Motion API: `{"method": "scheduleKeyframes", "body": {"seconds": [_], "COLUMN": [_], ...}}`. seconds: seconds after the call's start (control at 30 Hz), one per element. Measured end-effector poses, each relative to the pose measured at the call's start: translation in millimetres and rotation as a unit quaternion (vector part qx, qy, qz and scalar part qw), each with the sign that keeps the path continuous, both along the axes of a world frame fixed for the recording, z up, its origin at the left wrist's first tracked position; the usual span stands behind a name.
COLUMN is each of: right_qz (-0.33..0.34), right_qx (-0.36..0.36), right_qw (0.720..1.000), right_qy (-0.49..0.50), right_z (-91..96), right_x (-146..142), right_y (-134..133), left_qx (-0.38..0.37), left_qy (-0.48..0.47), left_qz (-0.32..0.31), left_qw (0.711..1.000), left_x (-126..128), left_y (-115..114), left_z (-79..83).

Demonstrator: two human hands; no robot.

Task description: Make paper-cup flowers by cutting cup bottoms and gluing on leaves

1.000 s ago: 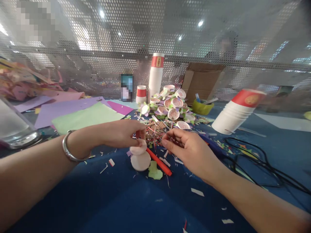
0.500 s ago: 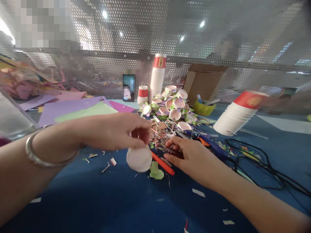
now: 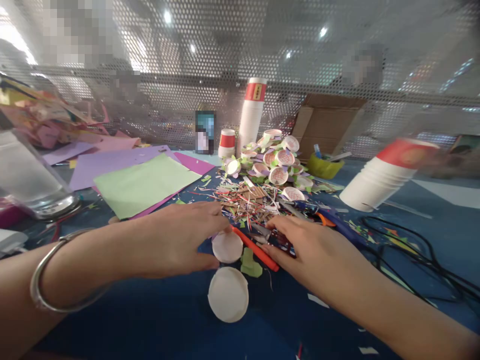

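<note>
My left hand (image 3: 187, 237) is open, its thumb apart from the fingers. Its fingertips are at the far edge of a white round cup bottom (image 3: 227, 247). Closer to me, a second white cup bottom (image 3: 228, 295) lies flat on the blue table. My right hand (image 3: 300, 245) has its fingers curled around what look like dark-handled scissors (image 3: 282, 241), mostly hidden by the hand. Between the hands lie an orange-red pen-like stick (image 3: 257, 250) and a folded green paper piece (image 3: 251, 263).
Shredded scraps (image 3: 243, 200) lie before a pile of cut cup bottoms (image 3: 278, 175). Stacked paper cups (image 3: 252, 112) stand behind; another stack (image 3: 382, 180) leans right. Black cable (image 3: 408, 245) curls at right. Green paper (image 3: 144, 182) and a water glass (image 3: 37, 180) are left.
My left hand has let go of a cup bottom, which now lies nearer me, and opened by another one. My right hand stays curled in about the same place. The view has shifted slightly.
</note>
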State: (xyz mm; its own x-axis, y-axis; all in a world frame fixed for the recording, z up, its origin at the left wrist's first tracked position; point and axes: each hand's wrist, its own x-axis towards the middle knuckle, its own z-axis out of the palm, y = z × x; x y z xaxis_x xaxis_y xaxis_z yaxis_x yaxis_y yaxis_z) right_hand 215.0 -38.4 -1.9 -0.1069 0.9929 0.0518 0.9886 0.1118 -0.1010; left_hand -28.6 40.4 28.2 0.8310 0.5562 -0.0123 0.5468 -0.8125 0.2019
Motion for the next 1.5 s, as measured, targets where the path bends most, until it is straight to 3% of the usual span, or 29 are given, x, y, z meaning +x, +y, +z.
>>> {"method": "scheduleKeyframes", "body": {"seconds": [0.37,0.47,0.57,0.63,0.83,1.0,1.13,1.27,1.37,1.5], "right_qz": [0.017,0.043,0.099,0.115,0.090,0.059,0.035,0.016,0.010,-0.004], "right_qx": [0.034,0.113,0.215,0.239,0.198,0.137,0.097,0.111,0.119,0.115], "right_qw": [0.994,0.988,0.972,0.963,0.960,0.948,0.938,0.928,0.928,0.929], "right_qy": [-0.099,-0.099,-0.019,0.042,0.176,0.280,0.330,0.355,0.354,0.353], "right_z": [3.1,4.0,3.8,3.7,5.6,8.5,9.2,8.1,7.5,8.2], "right_x": [-8,-6,-4,-5,-10,-9,-5,-2,-2,-1], "right_y": [-5,-7,-10,-11,-9,-6,-4,-1,0,1], "left_qx": [-0.101,-0.089,-0.046,-0.017,0.041,0.025,-0.006,-0.111,-0.159,-0.169], "left_qy": [0.015,-0.026,-0.095,-0.125,-0.182,-0.198,-0.203,-0.099,-0.019,0.010], "left_qz": [0.019,0.030,0.046,0.048,-0.013,-0.068,-0.032,0.028,0.023,0.004], "left_qw": [0.995,0.995,0.993,0.991,0.982,0.977,0.979,0.989,0.987,0.986], "left_x": [8,7,9,11,12,13,13,9,7,10], "left_y": [12,11,4,-1,-8,-7,-6,-6,-11,-17], "left_z": [-1.2,0.0,1.6,1.6,-4.3,-8.1,-4.7,3.2,7.5,9.7]}}
